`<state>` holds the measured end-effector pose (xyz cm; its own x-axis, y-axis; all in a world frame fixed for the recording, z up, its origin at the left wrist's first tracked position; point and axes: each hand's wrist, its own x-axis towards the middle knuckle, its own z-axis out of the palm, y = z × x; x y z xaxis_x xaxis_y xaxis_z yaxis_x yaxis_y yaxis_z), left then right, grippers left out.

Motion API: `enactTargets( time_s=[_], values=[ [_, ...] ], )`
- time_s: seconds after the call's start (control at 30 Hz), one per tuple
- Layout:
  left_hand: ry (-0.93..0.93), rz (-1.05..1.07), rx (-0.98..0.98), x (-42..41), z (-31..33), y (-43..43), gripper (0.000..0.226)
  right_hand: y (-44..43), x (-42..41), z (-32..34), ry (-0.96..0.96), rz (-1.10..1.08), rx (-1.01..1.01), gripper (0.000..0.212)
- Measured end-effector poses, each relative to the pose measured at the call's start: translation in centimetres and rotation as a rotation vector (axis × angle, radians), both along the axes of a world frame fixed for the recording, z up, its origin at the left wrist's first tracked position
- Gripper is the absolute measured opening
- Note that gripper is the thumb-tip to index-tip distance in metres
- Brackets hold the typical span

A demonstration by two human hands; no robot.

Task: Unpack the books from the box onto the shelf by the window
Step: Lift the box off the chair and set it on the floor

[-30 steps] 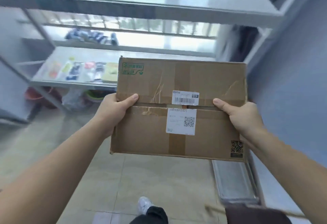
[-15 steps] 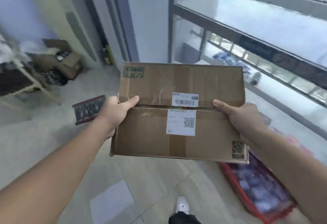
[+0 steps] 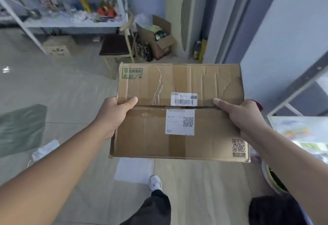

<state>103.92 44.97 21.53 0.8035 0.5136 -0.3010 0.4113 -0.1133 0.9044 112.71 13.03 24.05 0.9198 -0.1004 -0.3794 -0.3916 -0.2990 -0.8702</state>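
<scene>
- The box [image 3: 179, 113], brown cardboard with its flaps shut, is held level in front of the person, above the tiled floor [image 3: 71, 91]
- Left hand [image 3: 113, 116] clasps its left edge, thumb on top near the flap seam
- Right hand [image 3: 243, 116] clasps the right edge the same way
- A shipping label [image 3: 180, 121] straddles the seam
- Far left stands a cluttered white rack [image 3: 67, 22]; far centre, an open carton [image 3: 156, 38], its contents blurred, perhaps bottles
</scene>
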Motion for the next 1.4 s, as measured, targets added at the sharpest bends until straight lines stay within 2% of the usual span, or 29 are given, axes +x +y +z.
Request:
enactTargets(
  time_s=[0.27,0.47,0.63,0.77,0.93,1.1,1.17,1.27,1.3,1.4],
  values=[
    [0.052,-0.007,0.084,14.2,-2.6,11.7,0.013,11.7,15.1,-3.0,0.123,0.046,0.026,0.048],
    [0.108,-0.012,0.122,26.5,-5.1,17.2,0.016,17.1,27.5,-6.5,0.161,0.034,0.040,0.051],
    [0.173,0.027,0.111,35.8,-8.8,19.8,0.015,20.9,38.1,-9.3,0.202,0.064,0.029,0.025],
    [0.261,0.036,0.098,41.5,-12.0,22.0,0.020,23.2,44.2,-12.5,0.240,0.069,-0.017,0.028],
    [0.336,0.020,0.066,46.9,-17.0,25.3,0.034,26.2,48.9,-17.8,0.334,0.047,-0.088,0.033],
    [0.403,-0.016,0.068,50.0,-23.1,28.1,0.023,28.4,51.4,-23.9,0.377,-0.001,-0.128,0.032],
    [0.426,-0.018,0.070,50.7,-25.9,28.9,0.034,29.3,52.2,-26.7,0.403,0.004,-0.145,0.033],
    [0.461,-0.014,0.053,51.3,-30.2,29.8,0.065,30.3,53.2,-31.0,0.438,0.003,-0.165,0.035],
    [0.471,-0.003,0.043,51.4,-31.5,30.0,0.067,30.5,53.5,-32.3,0.449,0.004,-0.165,0.034],
    [0.493,0.026,0.042,51.8,-35.5,30.3,0.048,31.0,54.2,-36.1,0.486,0.014,-0.183,0.034]
  ],
)
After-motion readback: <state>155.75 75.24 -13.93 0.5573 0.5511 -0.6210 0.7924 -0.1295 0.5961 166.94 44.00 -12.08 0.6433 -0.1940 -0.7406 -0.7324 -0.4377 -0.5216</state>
